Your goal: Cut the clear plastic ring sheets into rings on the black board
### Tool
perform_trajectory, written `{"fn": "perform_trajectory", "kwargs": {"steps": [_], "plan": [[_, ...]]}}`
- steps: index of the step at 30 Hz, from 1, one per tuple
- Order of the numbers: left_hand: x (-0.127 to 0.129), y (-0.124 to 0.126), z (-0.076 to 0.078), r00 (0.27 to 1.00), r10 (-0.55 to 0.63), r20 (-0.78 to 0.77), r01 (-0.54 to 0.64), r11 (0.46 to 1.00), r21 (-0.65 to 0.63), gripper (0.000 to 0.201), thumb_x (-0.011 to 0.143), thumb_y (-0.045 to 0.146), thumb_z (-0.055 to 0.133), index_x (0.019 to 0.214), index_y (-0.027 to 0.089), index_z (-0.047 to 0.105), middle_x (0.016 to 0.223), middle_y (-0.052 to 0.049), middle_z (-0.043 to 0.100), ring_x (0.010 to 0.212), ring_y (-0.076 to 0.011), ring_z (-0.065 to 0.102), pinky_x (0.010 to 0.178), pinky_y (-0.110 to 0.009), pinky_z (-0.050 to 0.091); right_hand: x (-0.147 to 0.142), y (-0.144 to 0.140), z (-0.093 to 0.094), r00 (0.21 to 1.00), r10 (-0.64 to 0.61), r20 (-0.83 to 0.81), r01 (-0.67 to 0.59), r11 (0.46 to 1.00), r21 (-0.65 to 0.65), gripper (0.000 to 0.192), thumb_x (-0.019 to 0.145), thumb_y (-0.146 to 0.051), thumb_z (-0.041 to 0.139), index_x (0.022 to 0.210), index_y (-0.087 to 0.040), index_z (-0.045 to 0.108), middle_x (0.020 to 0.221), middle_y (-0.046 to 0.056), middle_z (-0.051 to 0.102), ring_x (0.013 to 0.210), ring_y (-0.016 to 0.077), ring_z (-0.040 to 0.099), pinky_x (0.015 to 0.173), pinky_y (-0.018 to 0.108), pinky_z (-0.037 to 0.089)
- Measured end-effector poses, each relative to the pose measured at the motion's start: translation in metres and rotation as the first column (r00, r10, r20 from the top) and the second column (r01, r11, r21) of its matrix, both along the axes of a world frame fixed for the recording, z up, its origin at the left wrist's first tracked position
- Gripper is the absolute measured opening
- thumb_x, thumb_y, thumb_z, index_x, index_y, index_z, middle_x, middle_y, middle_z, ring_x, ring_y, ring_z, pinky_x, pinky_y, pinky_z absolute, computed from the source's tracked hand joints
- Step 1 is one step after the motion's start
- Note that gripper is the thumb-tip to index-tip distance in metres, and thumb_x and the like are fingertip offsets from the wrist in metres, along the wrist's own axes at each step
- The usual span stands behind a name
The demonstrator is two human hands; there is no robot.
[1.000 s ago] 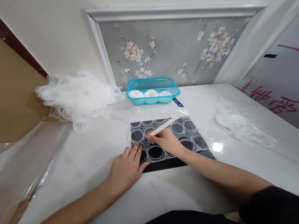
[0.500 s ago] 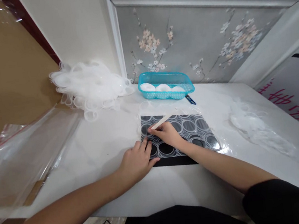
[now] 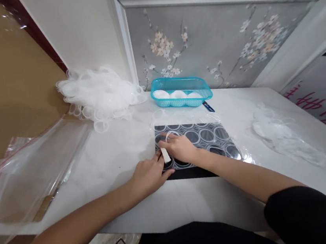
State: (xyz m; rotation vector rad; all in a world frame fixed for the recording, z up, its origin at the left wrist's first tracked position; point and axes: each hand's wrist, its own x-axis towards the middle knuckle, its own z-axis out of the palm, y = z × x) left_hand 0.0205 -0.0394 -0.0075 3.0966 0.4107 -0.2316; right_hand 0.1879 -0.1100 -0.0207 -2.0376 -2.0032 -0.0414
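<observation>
A clear plastic sheet marked with rows of rings [image 3: 208,135] lies over a black board [image 3: 191,173] on the white table. My left hand [image 3: 148,174] rests flat at the sheet's left edge, thumb spread away from the fingers, holding nothing. Above the sheet's left part, my right hand [image 3: 181,148] grips a flat pale stick [image 3: 166,155], whose visible end points down towards me, close to my left fingertips. A thin white ring [image 3: 169,134] stands up at my right fingers; whether they hold it or only touch it, I cannot tell.
Behind the sheet stands a blue plastic basket [image 3: 182,101] with white round pieces, a blue-black cutter [image 3: 208,107] beside it. White rings [image 3: 100,94] are heaped at back left. Clear film scraps [image 3: 283,135] lie right, clear bags [image 3: 37,165] left.
My right hand has turned the stick from pointing up and right to pointing down towards me. A white ring now stands up at its fingers. My left hand stays nearly in place.
</observation>
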Motion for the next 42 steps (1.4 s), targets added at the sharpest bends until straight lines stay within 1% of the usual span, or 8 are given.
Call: {"fn": "perform_trajectory", "kwargs": {"steps": [3,6,10,12,16,21,36,42], "plan": [[0.000,0.004,0.002,1.000,0.020,0.022,-0.018,0.999,-0.051,0.053,0.092,0.054,0.042,0.129,0.018,0.052,0.134,-0.015,0.052,0.087,-0.0310,0.067,0.068,-0.041,0.053,0.034,0.010,0.028,0.959,-0.282,-0.034,0.284,0.942,0.178,0.029,0.091,-0.015,0.043,0.109,-0.021,0.065,0.116,0.012,0.064,0.105,0.0234,0.060,0.076,0.031,0.048],[0.000,0.007,0.006,0.999,0.045,0.023,-0.042,0.995,-0.090,0.051,0.091,0.057,0.042,0.125,0.021,0.056,0.137,-0.010,0.051,0.087,-0.0300,0.067,0.069,-0.041,0.053,0.057,0.003,0.047,0.845,-0.477,-0.240,0.533,0.732,0.423,0.031,0.096,-0.025,0.038,0.106,-0.017,0.066,0.106,0.012,0.067,0.099,0.0237,0.060,0.083,0.035,0.045],[0.003,0.010,0.008,0.990,0.068,0.124,-0.060,0.996,-0.072,0.056,0.093,0.061,0.036,0.125,0.020,0.056,0.121,-0.009,0.063,0.093,-0.0275,0.064,0.069,-0.036,0.050,0.042,-0.025,0.029,0.871,-0.303,-0.387,0.421,0.867,0.268,0.024,0.093,-0.028,0.046,0.094,-0.020,0.068,0.101,0.006,0.069,0.093,0.0222,0.063,0.080,0.032,0.046],[0.005,0.010,0.006,0.974,-0.019,0.226,0.022,1.000,-0.009,0.058,0.094,0.060,0.034,0.129,0.018,0.054,0.128,-0.009,0.058,0.103,-0.0271,0.058,0.075,-0.035,0.048,0.026,-0.034,0.011,0.807,-0.265,-0.528,0.389,0.911,0.137,0.022,0.091,-0.031,0.049,0.090,-0.021,0.069,0.094,0.004,0.071,0.086,0.0208,0.065,0.075,0.030,0.047],[0.009,0.011,-0.004,0.943,-0.212,0.257,0.200,0.977,0.073,0.065,0.092,0.063,0.034,0.136,0.018,0.048,0.144,-0.008,0.042,0.117,-0.0306,0.046,0.092,-0.043,0.040,0.015,-0.037,-0.013,0.650,-0.214,-0.729,0.372,0.926,0.061,0.023,0.088,-0.037,0.055,0.089,-0.019,0.069,0.087,0.005,0.071,0.083,0.0207,0.066,0.077,0.030,0.048],[0.011,0.016,-0.013,0.944,-0.261,0.203,0.258,0.965,0.041,0.066,0.092,0.064,0.030,0.139,0.020,0.044,0.145,-0.005,0.042,0.137,-0.0322,0.026,0.109,-0.051,0.022,0.019,-0.035,-0.015,0.553,-0.188,-0.812,0.367,0.930,0.035,0.028,0.085,-0.041,0.057,0.090,-0.016,0.069,0.087,0.006,0.071,0.084,0.0219,0.066,0.077,0.031,0.049],[0.011,0.018,-0.014,0.957,-0.247,0.152,0.252,0.968,-0.012,0.067,0.094,0.063,0.029,0.141,0.018,0.041,0.147,-0.006,0.038,0.142,-0.0287,0.017,0.114,-0.054,0.007,0.015,-0.039,-0.019,0.635,-0.264,-0.726,0.399,0.917,0.015,0.024,0.088,-0.039,0.055,0.091,-0.021,0.070,0.093,0.004,0.072,0.088,0.0226,0.067,0.080,0.032,0.049],[0.011,0.020,-0.011,0.969,-0.221,0.110,0.235,0.962,-0.138,0.079,0.087,0.071,0.033,0.147,0.019,0.028,0.149,-0.011,0.033,0.143,-0.0362,0.010,0.104,-0.073,0.001,-0.002,-0.043,-0.017,0.934,-0.219,-0.283,0.249,0.966,0.074,0.027,0.094,-0.022,0.040,0.102,-0.022,0.067,0.101,0.007,0.070,0.122,0.0248,0.051,0.078,0.030,0.049]]}}
